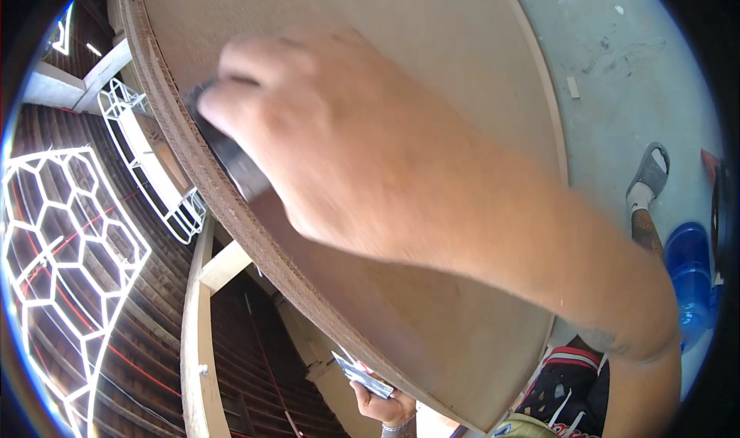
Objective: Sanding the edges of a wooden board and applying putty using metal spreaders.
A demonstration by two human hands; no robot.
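Note:
Across a large brown wooden panel, my right hand reaches from the lower right, fingers closed and blurred by motion. It grips a scraper with a flat shiny blade, held against the panel close to its raised left edge; the hand covers most of the tool. Brown, darker-looking surface shows just below the blade. Low in the view, beyond the panel's edge, my left hand is closed around a thin flat silvery plate. A band circles that wrist.
A long raised rim borders the panel's left side. Pale wooden beams and bright hexagon-patterned lights lie beyond it. On the grey floor at right are a sandalled foot and a large blue water bottle.

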